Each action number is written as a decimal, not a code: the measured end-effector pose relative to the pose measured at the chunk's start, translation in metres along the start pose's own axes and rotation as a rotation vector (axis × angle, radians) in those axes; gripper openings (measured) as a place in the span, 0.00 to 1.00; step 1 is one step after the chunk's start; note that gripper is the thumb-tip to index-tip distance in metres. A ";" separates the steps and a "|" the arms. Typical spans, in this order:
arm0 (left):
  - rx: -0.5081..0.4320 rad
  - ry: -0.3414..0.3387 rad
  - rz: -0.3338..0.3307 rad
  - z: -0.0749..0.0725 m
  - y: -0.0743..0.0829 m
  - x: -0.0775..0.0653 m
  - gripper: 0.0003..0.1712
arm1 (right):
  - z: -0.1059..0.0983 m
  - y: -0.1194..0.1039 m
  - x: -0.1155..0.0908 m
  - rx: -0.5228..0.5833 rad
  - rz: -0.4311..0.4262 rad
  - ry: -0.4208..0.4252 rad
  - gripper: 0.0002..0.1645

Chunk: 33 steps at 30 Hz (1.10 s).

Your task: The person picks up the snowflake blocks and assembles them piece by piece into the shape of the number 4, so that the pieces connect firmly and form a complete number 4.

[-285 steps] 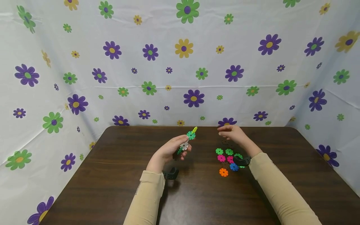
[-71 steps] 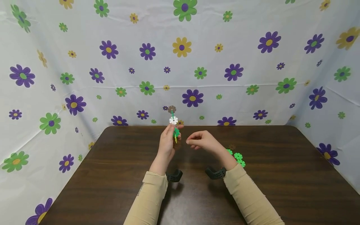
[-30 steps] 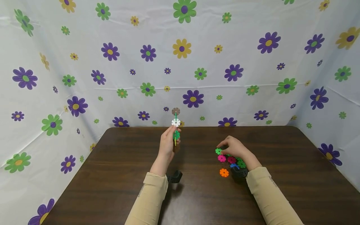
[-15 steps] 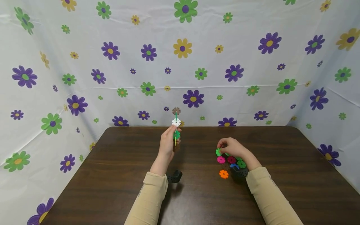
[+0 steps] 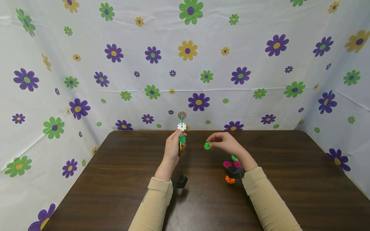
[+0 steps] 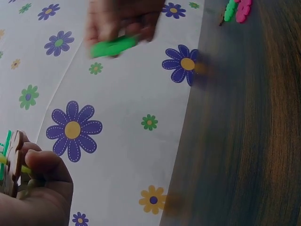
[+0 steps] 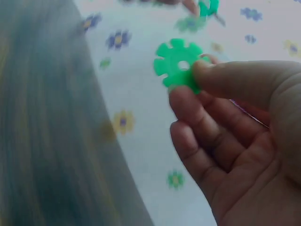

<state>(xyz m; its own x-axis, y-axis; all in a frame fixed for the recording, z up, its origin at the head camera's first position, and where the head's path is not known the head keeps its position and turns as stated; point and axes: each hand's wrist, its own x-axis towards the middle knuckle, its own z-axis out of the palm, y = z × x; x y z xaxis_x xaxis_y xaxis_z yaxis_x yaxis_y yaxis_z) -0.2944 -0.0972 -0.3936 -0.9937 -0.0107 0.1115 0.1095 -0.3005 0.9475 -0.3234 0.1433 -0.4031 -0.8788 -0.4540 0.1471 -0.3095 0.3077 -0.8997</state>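
My left hand (image 5: 171, 147) holds up a chain of slotted plastic discs by its lower part. A brown disc (image 5: 182, 115) tops it, with an edge-on green disc (image 5: 182, 120), a white disc (image 5: 181, 126), another green disc (image 5: 182, 139) and a yellow disc (image 5: 180, 146) below. My right hand (image 5: 228, 143) pinches a bright green disc (image 5: 207, 146) between thumb and fingers, raised over the table and apart from the chain. In the right wrist view its notched rim and centre hole face the camera. The fingers hide part of both the chain and the single disc.
Beneath my right wrist lie loose discs: a pink disc (image 5: 227, 164), a green disc (image 5: 234, 158), an orange disc (image 5: 230, 179) and others partly hidden by the black wrist strap (image 5: 234, 173). A flower-printed curtain (image 5: 162, 106) stands behind the brown table (image 5: 138, 160).
My right hand has lifted a green disc from the loose group and carried it left, nearer the chain. Over the longer span, the chain was turned upright and gained the brown disc on top.
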 end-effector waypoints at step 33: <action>0.056 0.003 0.012 0.000 -0.001 -0.002 0.20 | 0.074 -0.022 0.023 0.390 -0.128 0.049 0.10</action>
<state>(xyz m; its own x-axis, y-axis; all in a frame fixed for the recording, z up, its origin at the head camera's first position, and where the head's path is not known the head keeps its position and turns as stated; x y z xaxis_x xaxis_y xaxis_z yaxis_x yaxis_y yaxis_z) -0.2927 -0.0972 -0.3954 -0.9924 -0.0167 0.1217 0.1220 -0.2468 0.9614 -0.3101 0.0643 -0.4106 -0.8614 -0.4246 0.2789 -0.2649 -0.0931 -0.9598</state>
